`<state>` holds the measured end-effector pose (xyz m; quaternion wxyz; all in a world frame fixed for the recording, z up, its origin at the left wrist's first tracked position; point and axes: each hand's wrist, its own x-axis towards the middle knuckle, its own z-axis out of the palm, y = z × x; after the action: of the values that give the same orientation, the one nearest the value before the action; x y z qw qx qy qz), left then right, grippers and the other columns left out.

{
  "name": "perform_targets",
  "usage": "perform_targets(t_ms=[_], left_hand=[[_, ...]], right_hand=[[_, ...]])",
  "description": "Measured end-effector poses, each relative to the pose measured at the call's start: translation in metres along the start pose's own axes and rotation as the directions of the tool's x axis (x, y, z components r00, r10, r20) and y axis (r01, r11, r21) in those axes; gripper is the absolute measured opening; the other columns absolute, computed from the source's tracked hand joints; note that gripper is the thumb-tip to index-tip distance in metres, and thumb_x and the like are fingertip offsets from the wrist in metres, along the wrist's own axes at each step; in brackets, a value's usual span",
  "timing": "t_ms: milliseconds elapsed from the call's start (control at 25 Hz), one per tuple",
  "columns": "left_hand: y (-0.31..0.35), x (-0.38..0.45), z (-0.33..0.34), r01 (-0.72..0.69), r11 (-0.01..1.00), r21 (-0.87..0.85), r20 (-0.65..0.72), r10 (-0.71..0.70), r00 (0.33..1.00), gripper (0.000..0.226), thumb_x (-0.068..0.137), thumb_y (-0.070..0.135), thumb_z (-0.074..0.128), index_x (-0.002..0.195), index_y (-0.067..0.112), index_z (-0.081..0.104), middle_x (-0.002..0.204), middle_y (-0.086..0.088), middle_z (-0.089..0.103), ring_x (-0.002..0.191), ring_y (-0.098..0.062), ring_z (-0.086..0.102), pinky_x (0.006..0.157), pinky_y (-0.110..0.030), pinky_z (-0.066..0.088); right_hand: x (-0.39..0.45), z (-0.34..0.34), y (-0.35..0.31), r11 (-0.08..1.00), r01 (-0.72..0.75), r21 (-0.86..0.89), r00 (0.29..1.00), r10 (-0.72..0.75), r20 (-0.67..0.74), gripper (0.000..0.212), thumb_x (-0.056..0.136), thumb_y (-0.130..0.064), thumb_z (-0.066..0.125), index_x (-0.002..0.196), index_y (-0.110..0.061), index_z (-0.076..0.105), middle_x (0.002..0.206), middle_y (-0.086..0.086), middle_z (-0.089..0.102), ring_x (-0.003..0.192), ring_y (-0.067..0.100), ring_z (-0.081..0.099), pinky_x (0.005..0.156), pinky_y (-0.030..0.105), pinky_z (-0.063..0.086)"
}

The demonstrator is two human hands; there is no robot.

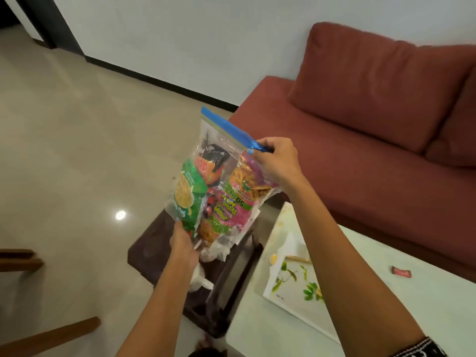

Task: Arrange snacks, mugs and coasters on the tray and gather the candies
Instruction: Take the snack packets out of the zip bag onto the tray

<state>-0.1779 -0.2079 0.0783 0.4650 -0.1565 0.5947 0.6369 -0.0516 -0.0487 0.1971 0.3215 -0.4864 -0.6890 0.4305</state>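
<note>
While you hold the clear zip-top plastic bag of snack packets point(221, 181) up over the dark brown stool point(154, 243), almost nothing is arranged yet. Your left hand point(183, 243) grips its lower corner; your right hand point(277, 161) pinches the blue seal strip point(229, 128). On the pale desk point(386, 300) lies the white leaf-printed tray point(291, 282), seemingly without snacks. No mugs, coasters or candies are clearly visible, so unpacking and arranging all remain, I judge.

Open floor point(77, 150) far and left, passable, dark box point(154, 251) below the held snack bag point(219, 181) blocking the way straight down, white table point(360, 292) near right with tray point(291, 282) on it, red sofa point(373, 112) closing the far right, 2 wooden pieces point(38, 336) near left.
</note>
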Motion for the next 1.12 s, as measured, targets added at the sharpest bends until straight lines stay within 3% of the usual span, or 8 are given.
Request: perform_targets(t_ms=[160,280,360,520,640,840,960,1120], left_hand=[[-0.054,-0.056,0.027,0.076,0.983,0.165,0.012,-0.079,0.997,0.044,0.092,0.029,0.041,0.129,0.006,0.045,0.11,-0.015,0.053,0.073,-0.025,0.053,0.062,-0.03,0.044],[-0.083,-0.098,0.051,-0.137,0.925,0.353,-0.072,0.173,0.982,0.035,0.087,0.017,0.051,0.115,-0.002,0.055,0.107,-0.025,0.061,0.076,-0.031,0.057,0.066,-0.033,0.048],[-0.095,-0.136,0.076,-0.353,0.869,0.346,0.058,0.356,0.933,0.028,0.086,0.03,0.055,0.095,0.004,0.063,0.101,-0.022,0.067,0.087,-0.033,0.063,0.082,-0.042,0.053],[-0.116,-0.187,0.132,-0.494,0.718,0.49,0.358,0.351,0.865,0.051,0.065,0.061,0.062,0.061,0.01,0.062,0.065,-0.009,0.064,0.063,-0.024,0.061,0.067,-0.037,0.051],[-0.136,-0.185,0.152,-0.474,0.563,0.677,0.383,0.281,0.88,0.031,0.072,0.027,0.066,0.083,-0.002,0.065,0.085,-0.019,0.069,0.078,-0.031,0.065,0.073,-0.041,0.057],[-0.163,-0.169,0.153,-0.31,0.507,0.804,0.316,0.078,0.946,0.025,0.08,0.003,0.057,0.101,-0.008,0.057,0.108,-0.027,0.063,0.095,-0.038,0.063,0.078,-0.046,0.057],[-0.177,-0.175,0.144,-0.283,0.422,0.861,0.264,0.105,0.959,0.017,0.082,0.014,0.063,0.088,-0.001,0.056,0.104,-0.02,0.066,0.088,-0.03,0.064,0.075,-0.036,0.057],[-0.192,-0.186,0.127,-0.38,0.414,0.827,0.326,0.197,0.925,0.019,0.085,0.017,0.061,0.096,0.002,0.062,0.103,-0.015,0.066,0.09,-0.028,0.066,0.083,-0.037,0.056]], right_hand=[[-0.056,-0.073,-0.001,0.999,-0.019,0.048,1.0,0.02,-0.015,0.01,0.074,-0.022,0.071,0.067,-0.029,0.069,0.059,-0.008,0.059,0.059,0.01,0.054,0.059,0.031,0.049],[-0.1,-0.108,0.015,1.0,-0.016,0.015,1.0,0.016,-0.011,0.005,0.074,-0.024,0.072,0.071,-0.028,0.072,0.058,-0.009,0.059,0.06,0.01,0.053,0.059,0.03,0.044],[-0.13,-0.122,0.032,0.994,-0.022,-0.103,0.999,0.018,-0.034,0.009,0.075,-0.025,0.07,0.082,-0.026,0.074,0.067,-0.009,0.065,0.069,0.013,0.06,0.064,0.03,0.046],[-0.181,-0.124,0.071,0.865,-0.01,-0.502,0.985,-0.078,-0.154,0.017,0.086,-0.025,0.053,0.093,-0.022,0.068,0.09,-0.002,0.068,0.085,0.023,0.063,0.061,0.03,0.04],[-0.197,-0.133,0.096,0.791,-0.034,-0.611,0.982,-0.089,-0.169,0.021,0.09,-0.024,0.046,0.094,-0.02,0.067,0.09,-0.001,0.065,0.083,0.022,0.061,0.057,0.028,0.032],[-0.21,-0.147,0.128,0.956,-0.283,-0.074,0.932,0.256,-0.255,0.019,0.085,-0.036,0.056,0.082,-0.024,0.071,0.085,-0.003,0.072,0.07,0.009,0.062,0.058,0.02,0.048],[-0.214,-0.145,0.15,0.848,-0.498,0.181,0.829,0.527,-0.187,0.023,0.09,-0.033,0.053,0.079,-0.016,0.065,0.089,0.007,0.071,0.076,0.016,0.066,0.071,0.033,0.06],[-0.216,-0.135,0.161,0.758,-0.593,0.273,0.779,0.626,-0.044,0.025,0.083,-0.043,0.063,0.08,-0.018,0.067,0.088,0.004,0.072,0.08,0.021,0.07,0.073,0.033,0.06]])
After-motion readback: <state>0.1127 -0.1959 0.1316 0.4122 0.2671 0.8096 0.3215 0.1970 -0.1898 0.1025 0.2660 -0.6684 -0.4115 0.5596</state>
